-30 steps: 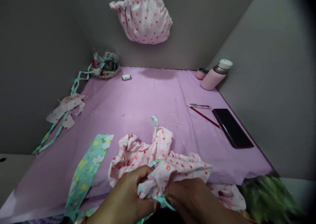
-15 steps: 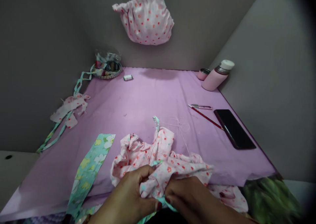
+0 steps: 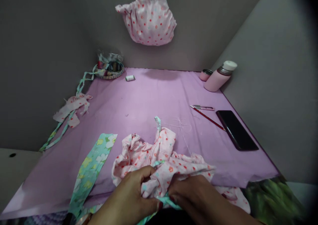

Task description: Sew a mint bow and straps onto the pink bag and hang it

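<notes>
A pink dotted cloth piece [image 3: 141, 152] lies bunched at the front of the table, partly gathered between my hands. My left hand [image 3: 136, 192] pinches its near edge, thumb below and fingers over the fold. Along that edge runs a turquoise fabric strip [image 3: 169, 202]. My right hand [image 3: 191, 193] is closed at the same edge, just right of the left; its fingertips are partly hidden under the cloth, and whether a needle is in them cannot be seen. A thin pale thread [image 3: 184, 135] trails from the cloth onto the table.
A floral green strip [image 3: 95, 165] lies at left. To the right are a red pencil [image 3: 208, 118], thread snips [image 3: 203, 108], a phone [image 3: 237, 130] and a pink bottle [image 3: 218, 78]. A thread spool [image 3: 130, 78] and a sewing basket [image 3: 111, 75] stand behind; dotted cloth [image 3: 151, 23] hangs on the wall.
My right hand has shifted slightly to the right along the turquoise edge. My left hand keeps its hold on the cloth. The whole view has moved very slightly.
</notes>
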Demonstrator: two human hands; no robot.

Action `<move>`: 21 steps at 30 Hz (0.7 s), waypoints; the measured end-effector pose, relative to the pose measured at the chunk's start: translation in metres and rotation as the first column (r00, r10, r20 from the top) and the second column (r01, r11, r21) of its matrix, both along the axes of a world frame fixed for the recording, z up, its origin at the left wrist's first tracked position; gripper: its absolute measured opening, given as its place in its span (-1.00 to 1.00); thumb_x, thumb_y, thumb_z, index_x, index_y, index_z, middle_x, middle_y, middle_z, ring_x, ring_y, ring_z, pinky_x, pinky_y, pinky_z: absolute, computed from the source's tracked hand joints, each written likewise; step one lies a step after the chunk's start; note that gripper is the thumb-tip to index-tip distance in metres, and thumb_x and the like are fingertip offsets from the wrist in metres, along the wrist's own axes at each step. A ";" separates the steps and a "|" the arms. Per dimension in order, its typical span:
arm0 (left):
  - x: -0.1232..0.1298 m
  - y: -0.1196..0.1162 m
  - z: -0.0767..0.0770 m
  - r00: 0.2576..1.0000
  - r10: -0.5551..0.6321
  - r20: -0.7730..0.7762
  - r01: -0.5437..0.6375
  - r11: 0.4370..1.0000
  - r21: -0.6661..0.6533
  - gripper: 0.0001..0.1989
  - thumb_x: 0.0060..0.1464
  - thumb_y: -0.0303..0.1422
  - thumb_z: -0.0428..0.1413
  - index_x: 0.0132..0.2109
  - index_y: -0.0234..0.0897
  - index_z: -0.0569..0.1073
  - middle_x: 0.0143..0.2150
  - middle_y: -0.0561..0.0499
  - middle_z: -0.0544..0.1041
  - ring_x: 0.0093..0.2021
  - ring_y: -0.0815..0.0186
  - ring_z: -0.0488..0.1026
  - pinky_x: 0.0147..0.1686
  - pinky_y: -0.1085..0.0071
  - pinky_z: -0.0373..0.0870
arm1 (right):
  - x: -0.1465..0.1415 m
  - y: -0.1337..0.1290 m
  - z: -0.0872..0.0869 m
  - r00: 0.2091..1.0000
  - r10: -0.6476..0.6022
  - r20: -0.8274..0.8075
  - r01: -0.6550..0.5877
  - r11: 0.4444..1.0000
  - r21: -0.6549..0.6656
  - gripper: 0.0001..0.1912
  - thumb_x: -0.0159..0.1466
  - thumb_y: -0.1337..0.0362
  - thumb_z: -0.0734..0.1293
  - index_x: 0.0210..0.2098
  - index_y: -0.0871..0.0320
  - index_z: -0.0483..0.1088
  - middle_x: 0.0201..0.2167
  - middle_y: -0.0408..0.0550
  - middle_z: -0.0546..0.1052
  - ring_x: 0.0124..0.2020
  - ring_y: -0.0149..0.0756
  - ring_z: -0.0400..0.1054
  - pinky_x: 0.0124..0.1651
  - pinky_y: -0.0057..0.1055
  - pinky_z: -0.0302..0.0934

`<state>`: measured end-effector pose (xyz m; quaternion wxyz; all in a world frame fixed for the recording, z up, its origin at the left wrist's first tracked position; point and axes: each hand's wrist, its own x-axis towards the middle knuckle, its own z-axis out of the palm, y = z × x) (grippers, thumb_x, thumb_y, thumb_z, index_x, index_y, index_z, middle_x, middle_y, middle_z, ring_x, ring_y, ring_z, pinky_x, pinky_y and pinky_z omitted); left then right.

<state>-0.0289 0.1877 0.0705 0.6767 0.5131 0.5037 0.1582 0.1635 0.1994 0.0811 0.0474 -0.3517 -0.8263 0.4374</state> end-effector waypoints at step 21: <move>-0.004 -0.008 0.007 0.962 -0.068 -0.266 0.142 0.953 0.268 -0.87 0.00 -0.51 -0.06 -0.45 -0.26 0.32 -0.51 0.15 0.35 -0.45 0.41 0.27 -0.47 0.55 0.09 | 0.004 -0.006 -0.003 0.994 -0.015 0.104 0.019 0.999 -0.040 -0.78 0.22 0.47 0.09 -0.43 0.17 0.31 -0.53 -0.17 0.43 -0.53 -0.48 0.24 -0.46 -0.58 0.04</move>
